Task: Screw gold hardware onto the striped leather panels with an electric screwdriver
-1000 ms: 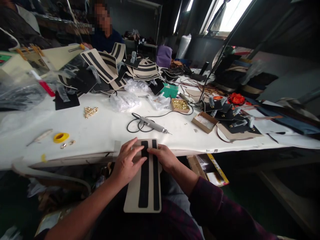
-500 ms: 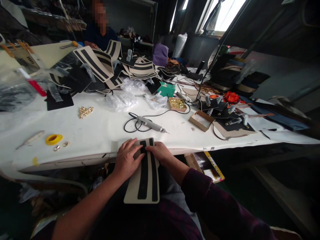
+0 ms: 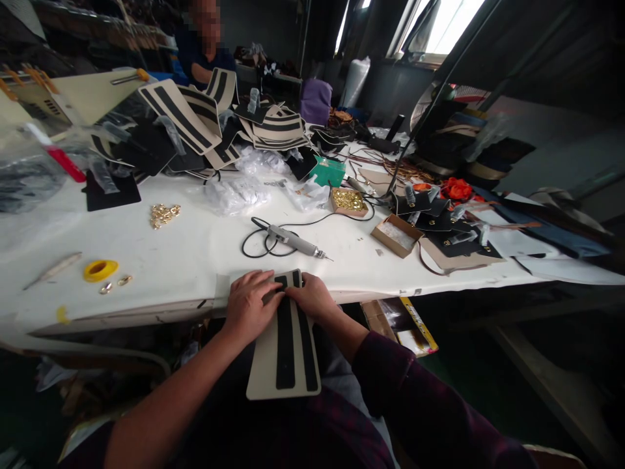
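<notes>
A beige panel with two black stripes (image 3: 266,365) lies over my lap, its upper end against the front edge of the table. My left hand (image 3: 250,303) grips the panel's upper left side, thumb pressed on the face near the top. From the right, my right hand (image 3: 312,298) pinches the same end, its thumb close to the left thumb. Whatever lies under the thumbs is too small to make out. Just beyond the hands, a grey pen-shaped power tool (image 3: 300,243) with a thin tip rests on its black cable.
Yellow tape (image 3: 100,270), gold clasps (image 3: 163,215) and a white pen-like tool (image 3: 53,270) lie to the left. Small boxes (image 3: 398,236) stand right of centre. Striped panels (image 3: 278,130) are piled at the back, where another person (image 3: 202,58) sits. Black pieces (image 3: 454,241) lie at right.
The panel's lower end has swung slightly to the right. Both hands keep their hold at its top, with the fingers shifted a little. The person across the table has moved an arm.
</notes>
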A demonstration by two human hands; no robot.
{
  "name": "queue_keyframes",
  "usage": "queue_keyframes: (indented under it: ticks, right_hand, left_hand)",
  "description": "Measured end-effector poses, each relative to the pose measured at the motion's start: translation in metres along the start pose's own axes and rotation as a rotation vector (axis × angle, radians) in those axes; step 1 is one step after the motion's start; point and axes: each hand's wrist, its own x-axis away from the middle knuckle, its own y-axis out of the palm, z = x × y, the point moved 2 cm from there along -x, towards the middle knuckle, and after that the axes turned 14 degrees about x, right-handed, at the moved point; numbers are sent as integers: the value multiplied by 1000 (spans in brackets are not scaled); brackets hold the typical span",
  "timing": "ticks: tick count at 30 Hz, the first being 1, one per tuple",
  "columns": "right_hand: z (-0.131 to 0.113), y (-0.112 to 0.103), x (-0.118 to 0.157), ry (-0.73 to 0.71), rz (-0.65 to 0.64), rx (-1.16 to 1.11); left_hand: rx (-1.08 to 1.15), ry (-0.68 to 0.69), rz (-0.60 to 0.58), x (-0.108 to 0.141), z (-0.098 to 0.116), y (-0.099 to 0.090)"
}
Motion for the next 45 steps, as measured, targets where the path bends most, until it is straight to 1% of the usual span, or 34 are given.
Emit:
queue_keyframes:
  ticks: [6, 11, 14, 16, 20, 23, 27, 31, 37, 41, 43, 45]
  right_hand:
    - [2, -1, -2, -18, 6, 15]
    - [7, -3, -4, -11, -49, -56]
    - [7, -6, -7, -22, -81, -48]
    - [6, -9, -9, -51, -79, 33]
    - [1, -15, -16, -100, -51, 300]
    - [-1, -17, -18, -117, -73, 357]
    - [0, -18, -18, -107, -88, 328]
    - [2, -19, -18, -102, -94, 319]
    - [3, -19, -18, -121, -78, 290]
    - [6, -20, -14, -123, -45, 255]
    - [15, -27, -14, -129, -12, 170]
    - [33, -44, -20, -144, 81, 93]
  left_hand:
    - [8, -24, -2, -7, 0, 1]
    - [10, -33, -6, -8, -3, 1]
    - [6, -35, -10, -8, -3, 1]
    - [2, -36, -14, -8, -3, 1]
    - [-12, -36, -21, -8, -2, 2]
    - [-20, -9, -25, -8, -2, 1]
    - [-16, 44, -39, -7, -2, 1]
    - [-20, 53, -53, -7, -2, 1]
    - [-20, 56, -56, -8, -1, 0]
    - [-20, 84, -54, -7, -6, 1]
    - [-15, 105, -47, -6, -10, 2]
    - [-10, 116, -46, -6, -13, 3]
